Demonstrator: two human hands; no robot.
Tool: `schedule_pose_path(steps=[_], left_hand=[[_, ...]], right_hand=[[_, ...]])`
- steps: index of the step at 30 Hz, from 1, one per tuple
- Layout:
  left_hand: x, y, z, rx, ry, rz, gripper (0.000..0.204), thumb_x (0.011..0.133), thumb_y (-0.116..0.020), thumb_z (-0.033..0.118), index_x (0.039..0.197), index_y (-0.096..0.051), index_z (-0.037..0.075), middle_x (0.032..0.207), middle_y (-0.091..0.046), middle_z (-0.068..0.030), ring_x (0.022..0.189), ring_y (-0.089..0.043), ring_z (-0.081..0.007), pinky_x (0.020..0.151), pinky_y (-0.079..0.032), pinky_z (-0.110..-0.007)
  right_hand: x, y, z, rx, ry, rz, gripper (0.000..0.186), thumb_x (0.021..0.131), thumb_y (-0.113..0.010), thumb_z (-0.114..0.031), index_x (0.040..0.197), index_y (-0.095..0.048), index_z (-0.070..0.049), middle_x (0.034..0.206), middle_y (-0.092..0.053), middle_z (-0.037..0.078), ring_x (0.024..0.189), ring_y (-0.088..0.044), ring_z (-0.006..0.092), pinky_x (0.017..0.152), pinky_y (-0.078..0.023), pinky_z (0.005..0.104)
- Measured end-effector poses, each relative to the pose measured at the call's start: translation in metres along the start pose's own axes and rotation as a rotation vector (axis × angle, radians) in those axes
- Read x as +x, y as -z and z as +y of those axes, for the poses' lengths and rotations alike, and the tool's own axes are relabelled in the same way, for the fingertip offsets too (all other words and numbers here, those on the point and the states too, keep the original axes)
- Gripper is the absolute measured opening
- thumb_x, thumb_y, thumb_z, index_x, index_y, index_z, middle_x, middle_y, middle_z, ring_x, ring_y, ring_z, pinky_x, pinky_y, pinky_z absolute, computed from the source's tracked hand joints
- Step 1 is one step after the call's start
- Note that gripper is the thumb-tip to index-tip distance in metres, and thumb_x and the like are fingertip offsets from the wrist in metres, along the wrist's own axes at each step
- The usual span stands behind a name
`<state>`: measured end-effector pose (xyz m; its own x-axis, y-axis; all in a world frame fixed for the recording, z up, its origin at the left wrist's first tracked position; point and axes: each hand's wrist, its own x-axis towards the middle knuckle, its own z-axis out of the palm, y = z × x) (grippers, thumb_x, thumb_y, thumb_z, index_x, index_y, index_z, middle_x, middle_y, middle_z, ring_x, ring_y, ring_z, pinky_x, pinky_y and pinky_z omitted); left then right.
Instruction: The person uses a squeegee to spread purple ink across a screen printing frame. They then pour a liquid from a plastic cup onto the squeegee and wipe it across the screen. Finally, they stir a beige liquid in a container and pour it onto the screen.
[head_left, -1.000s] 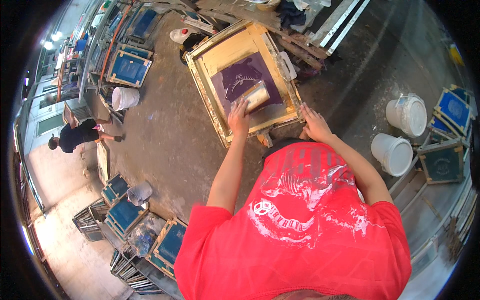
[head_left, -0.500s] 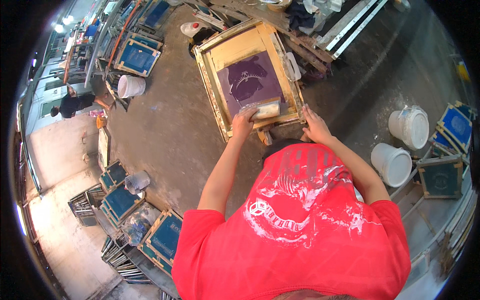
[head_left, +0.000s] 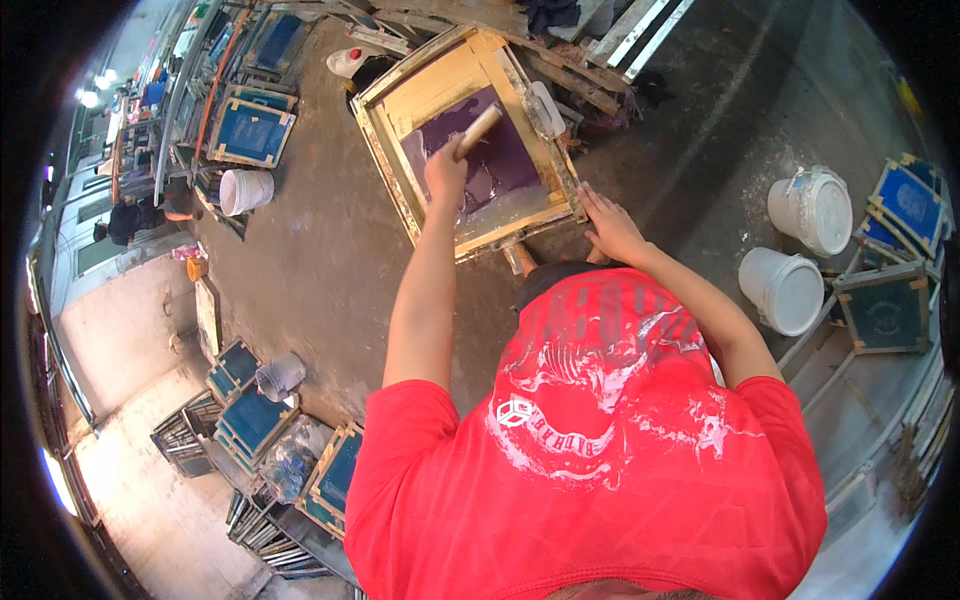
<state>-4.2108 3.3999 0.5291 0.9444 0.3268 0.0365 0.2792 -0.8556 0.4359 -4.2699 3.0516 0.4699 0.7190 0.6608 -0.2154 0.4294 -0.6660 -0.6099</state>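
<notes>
Squeegee [head_left: 483, 130] has moved off the near end of the purple patch [head_left: 517, 167] since the last frame and is now sitting farther up it, turned more diagonal. Left hand [head_left: 445, 172] is gripping its left end, fingers curled closed around it. Right hand [head_left: 610, 222] is staying at the near right corner of the yellow-stained wooden frame [head_left: 432, 80], fingers extended and lying together along the edge; can't tell if the thumb is hooking under. The purple patch is filling the middle and near part of that frame, with pale streaks showing left of centre. White jug with red cap [head_left: 346, 62] is standing just beyond the far left corner. Two white lidded pails [head_left: 812, 212] are sitting to the right, well apart from the frame; a white pail [head_left: 246, 192] is standing far left, near blue screens [head_left: 252, 132].
</notes>
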Motion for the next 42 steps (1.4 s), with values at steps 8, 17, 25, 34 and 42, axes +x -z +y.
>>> schedule_pose_path(steps=[8, 17, 25, 34, 42], left_hand=[[-0.107, -0.029, 0.007, -0.020, -0.254, 0.016, 0.055, 0.076, -0.064, -0.004, 0.128, -0.066, 0.016, 0.134, -0.063, -0.0052, 0.128, -0.056, -0.0287, 0.106, -0.044, -0.041], [-0.116, -0.001, -0.013, -0.089, -0.197, 0.057, 0.050, 0.075, -0.061, -0.005, 0.122, -0.069, 0.011, 0.127, -0.067, -0.0092, 0.127, -0.057, -0.0295, 0.106, -0.043, -0.042], [-0.174, -0.009, -0.017, -0.029, -0.287, -0.028, 0.063, 0.070, -0.069, -0.008, 0.130, -0.064, 0.014, 0.136, -0.062, -0.0076, 0.131, -0.054, -0.0289, 0.110, -0.040, -0.044], [-0.230, 0.006, -0.054, -0.090, -0.418, -0.014, 0.055, 0.078, -0.066, -0.003, 0.130, -0.064, 0.015, 0.135, -0.062, -0.0057, 0.130, -0.054, -0.0280, 0.109, -0.040, -0.045], [-0.221, 0.095, -0.081, -0.581, -0.119, 0.340, 0.050, 0.079, -0.063, -0.008, 0.125, -0.067, 0.010, 0.118, -0.070, -0.0078, 0.110, -0.063, -0.0256, 0.090, -0.051, -0.034]], right_hand=[[0.004, -0.005, 0.004, 0.026, 0.003, 0.007, 0.092, 0.089, -0.068, -0.020, 0.159, -0.010, -0.010, 0.164, -0.019, 0.013, 0.144, -0.034, 0.0354, 0.113, -0.035, 0.0512], [0.001, -0.003, -0.015, -0.120, -0.072, -0.011, 0.094, 0.089, -0.068, -0.022, 0.159, -0.007, -0.009, 0.165, -0.016, 0.011, 0.146, -0.031, 0.0327, 0.113, -0.034, 0.0523], [0.003, -0.008, -0.023, -0.200, -0.145, -0.065, 0.100, 0.088, -0.070, -0.025, 0.160, -0.002, -0.010, 0.166, -0.010, 0.009, 0.147, -0.027, 0.0317, 0.115, -0.031, 0.0545], [0.015, -0.020, -0.037, -0.331, -0.271, -0.102, 0.103, 0.088, -0.070, -0.025, 0.159, 0.003, -0.012, 0.167, -0.008, 0.008, 0.149, -0.024, 0.0322, 0.116, -0.030, 0.0563], [0.023, -0.023, -0.058, -0.431, -0.468, -0.036, 0.098, 0.089, -0.067, -0.024, 0.160, 0.000, -0.012, 0.166, -0.011, 0.010, 0.149, -0.022, 0.0345, 0.116, -0.028, 0.0579]])
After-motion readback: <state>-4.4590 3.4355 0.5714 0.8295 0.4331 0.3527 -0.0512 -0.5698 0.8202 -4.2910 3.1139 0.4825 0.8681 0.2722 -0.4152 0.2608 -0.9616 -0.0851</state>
